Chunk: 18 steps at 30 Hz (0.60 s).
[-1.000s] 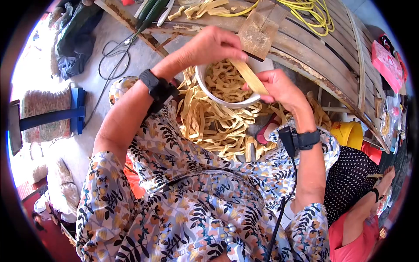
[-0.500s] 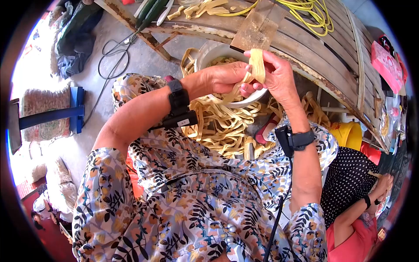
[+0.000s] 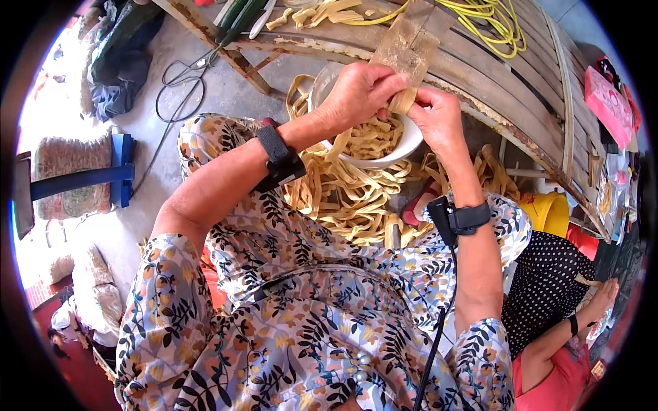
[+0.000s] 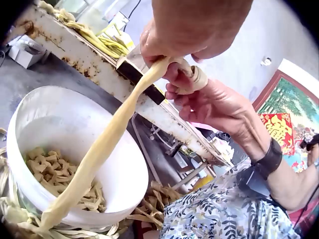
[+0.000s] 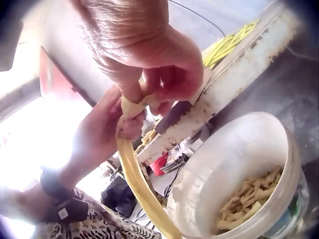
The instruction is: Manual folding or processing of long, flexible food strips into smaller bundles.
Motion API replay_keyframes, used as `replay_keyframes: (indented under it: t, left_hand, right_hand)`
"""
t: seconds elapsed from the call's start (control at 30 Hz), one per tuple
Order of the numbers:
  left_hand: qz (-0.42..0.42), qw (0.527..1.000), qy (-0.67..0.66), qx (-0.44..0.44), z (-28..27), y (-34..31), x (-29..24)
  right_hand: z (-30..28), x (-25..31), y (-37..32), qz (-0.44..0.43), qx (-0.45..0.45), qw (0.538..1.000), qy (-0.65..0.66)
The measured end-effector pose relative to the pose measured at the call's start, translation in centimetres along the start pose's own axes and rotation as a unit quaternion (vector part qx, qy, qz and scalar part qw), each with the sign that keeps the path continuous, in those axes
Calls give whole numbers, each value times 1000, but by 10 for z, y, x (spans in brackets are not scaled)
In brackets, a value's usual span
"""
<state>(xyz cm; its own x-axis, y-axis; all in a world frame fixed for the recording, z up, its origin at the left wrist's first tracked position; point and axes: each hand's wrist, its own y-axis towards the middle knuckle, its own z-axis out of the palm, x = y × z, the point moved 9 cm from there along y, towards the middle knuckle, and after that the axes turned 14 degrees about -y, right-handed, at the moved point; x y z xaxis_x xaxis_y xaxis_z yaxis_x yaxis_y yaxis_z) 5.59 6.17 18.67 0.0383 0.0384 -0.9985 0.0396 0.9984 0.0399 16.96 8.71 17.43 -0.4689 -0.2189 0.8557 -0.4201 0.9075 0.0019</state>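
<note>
Over the bucket, my left hand (image 3: 356, 96) pinches a long, flat, pale yellow strip (image 4: 109, 134) that looks like dried vegetable. Part of the strip is looped round the fingers of my right hand (image 3: 442, 123), whose fingertips almost meet those of the left. In the left wrist view the strip's tail hangs down past the rim of the white bucket (image 4: 55, 109). Short knotted pieces (image 4: 55, 174) lie in the bottom of the bucket. The left hand partly hides the crossing of the strip in the head view.
Long loose strips (image 3: 343, 198) are heaped on the floor by the bucket. Just beyond my hands is a slatted bench (image 3: 480, 96) with a rusty edge, a wooden board (image 3: 404, 55) and yellow cord (image 3: 493, 27). A person in red (image 3: 555, 370) sits at right.
A strip held stretched between the hands was brought round into a loop at the right fingers. My left hand dipped toward the right, then rose to the top of the loop.
</note>
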Motion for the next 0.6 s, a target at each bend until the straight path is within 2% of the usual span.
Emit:
replay_keyframes:
  t: [0.03, 0.07, 0.1, 0.13, 0.17, 0.2, 0.27, 0.37, 0.47, 0.5, 0.6]
  left_hand:
    - [18, 998, 56, 15, 5, -2, -7]
    - [38, 993, 112, 30, 9, -4, -12]
    - [100, 982, 163, 6, 11, -4, -14]
    - [111, 979, 173, -1, 10, -4, -11]
    - [122, 976, 183, -6, 10, -3, -9]
    - [133, 972, 192, -12, 10, -2, -7]
    - [106, 979, 170, -41, 5, -1, -3]
    - [42, 992, 108, -51, -5, 2, 8]
    - [-25, 999, -10, -29, -2, 1, 11]
    - [-46, 997, -55, -18, 0, 0, 11]
    - [-61, 996, -60, 20, 4, 0, 8]
  right_hand:
    - [1, -10, 2, 28, 2, 999, -37]
    - [-3, -8, 0, 6, -25, 995, -101]
    - [-7, -3, -1, -16, -52, 985, -165]
    - [-9, 4, -3, -39, -78, 970, -229]
    - [-9, 10, -9, -84, -122, 976, -160]
    - [-10, 16, -11, -105, -137, 969, -177]
    - [-10, 27, -17, -149, -165, 952, -210]
    - [-14, 41, -22, -165, -158, 963, -140]
    - [-25, 39, -18, -161, -157, 972, -68]
    - [-24, 31, -14, -162, -151, 970, -100]
    - [-24, 32, -15, -169, -163, 968, -87]
